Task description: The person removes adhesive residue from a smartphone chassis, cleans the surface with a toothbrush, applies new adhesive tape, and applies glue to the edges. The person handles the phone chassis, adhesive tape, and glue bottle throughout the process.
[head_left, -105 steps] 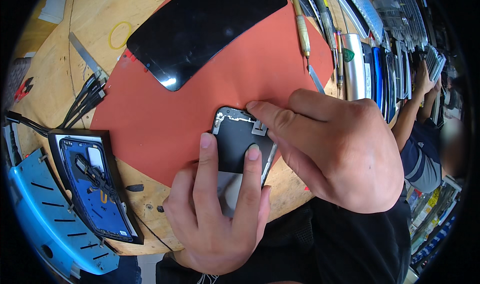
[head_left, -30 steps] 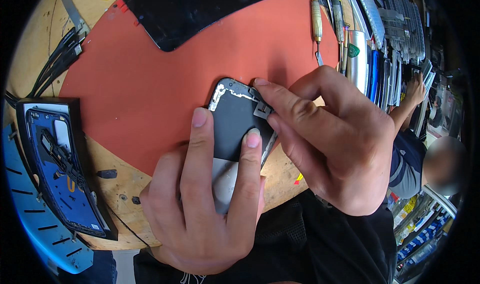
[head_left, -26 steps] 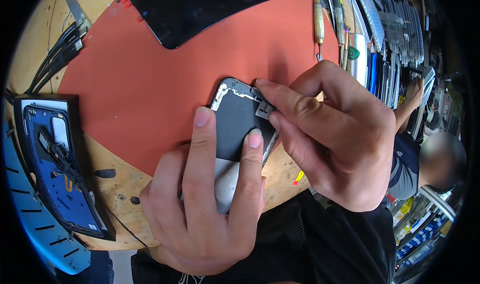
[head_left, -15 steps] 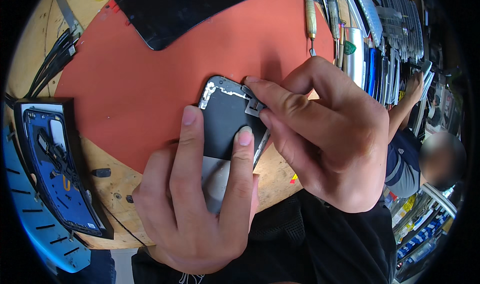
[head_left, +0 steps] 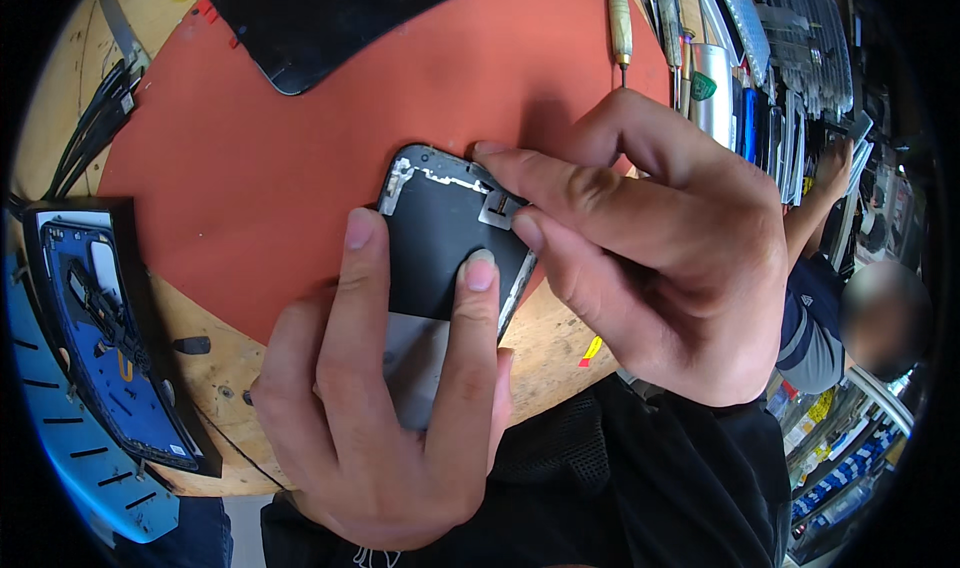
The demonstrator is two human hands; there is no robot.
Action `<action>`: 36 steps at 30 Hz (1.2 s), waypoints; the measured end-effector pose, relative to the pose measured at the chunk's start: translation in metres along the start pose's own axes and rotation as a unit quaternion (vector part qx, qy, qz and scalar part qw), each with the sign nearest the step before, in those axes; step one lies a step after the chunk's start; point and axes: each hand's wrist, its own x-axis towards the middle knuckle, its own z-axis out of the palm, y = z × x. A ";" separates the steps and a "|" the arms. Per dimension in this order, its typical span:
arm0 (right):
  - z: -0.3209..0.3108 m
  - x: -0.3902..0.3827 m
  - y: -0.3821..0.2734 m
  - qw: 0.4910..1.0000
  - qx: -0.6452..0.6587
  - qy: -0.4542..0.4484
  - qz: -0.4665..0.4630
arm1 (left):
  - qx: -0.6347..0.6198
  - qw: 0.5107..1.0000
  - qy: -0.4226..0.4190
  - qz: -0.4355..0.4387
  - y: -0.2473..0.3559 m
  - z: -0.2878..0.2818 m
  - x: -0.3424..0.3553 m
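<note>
The phone screen assembly lies face down at the near edge of the red work mat, its lower end projecting over the wooden bench toward the person. It is judged to be thin, light and rigid but fragile: a glass panel in a narrow metal frame, liable to crack if flexed or pressed at one corner. The safest hold appears to be along the long edges and flat on the back, not on the small parts at the top end.

The left hand is mostly open and spread flat, with two fingers laid lengthwise on the back of the assembly to pin it down; the palm covers the lower end. The right hand comes in from the right with thumb and forefinger closed in a pinch at the top right corner, on what seems to be a small grey bracket; whether the bracket is actually gripped cannot be confirmed from this view.
</note>
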 end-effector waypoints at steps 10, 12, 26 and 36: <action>0.004 -0.003 0.008 0.999 0.039 0.012 0.005 | 0.015 0.999 -0.029 0.007 -0.001 -0.008 0.002; 0.004 -0.003 0.007 1.000 0.023 0.012 -0.001 | 0.016 0.999 -0.028 0.005 -0.001 -0.008 0.002; 0.002 0.017 -0.024 0.977 -0.212 -0.032 -0.012 | -0.008 1.000 -0.012 -0.006 -0.001 -0.004 0.001; 0.017 0.006 -0.022 0.982 -0.181 0.048 -0.027 | -0.024 0.999 0.029 -0.016 0.002 0.004 -0.001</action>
